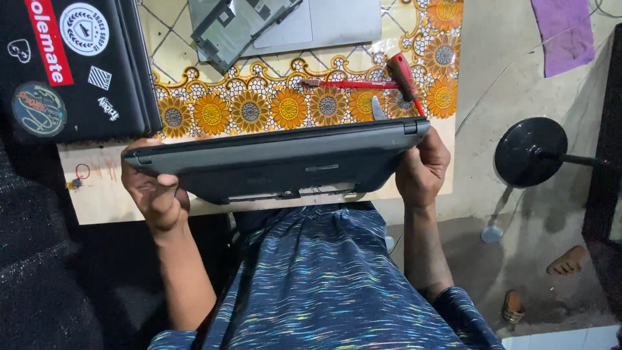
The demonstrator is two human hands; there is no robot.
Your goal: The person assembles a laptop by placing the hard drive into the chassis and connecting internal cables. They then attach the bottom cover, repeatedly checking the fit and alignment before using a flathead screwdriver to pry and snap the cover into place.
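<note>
A worktable covered with a glossy plastic cloth printed with yellow and orange sunflowers (272, 107) is seen from above, with a bare concrete floor (499, 71) off to its right side. Held up on edge over the near side of that cloth is a slim dark grey plastic laptop (278, 162), kept roughly level, its long edge facing the camera and a lighter strip showing along its underside. The laptop is gripped at both ends: the left hand (155, 194) is wrapped around the left corner with the thumb on the near face, and the right hand (422, 170) is clenched around the right corner by the hinge. Just behind the laptop, a red-handled screwdriver (376, 83) is lying on the cloth. Further back, a silver laptop with a loose grey metal bracket on top (278, 23) is resting, and to the back left a black laptop lid covered in stickers (71, 65) is sitting. To the laptop's right, a round black stand base (528, 152) is found on the floor, with a purple rag (562, 32) beyond it.
</note>
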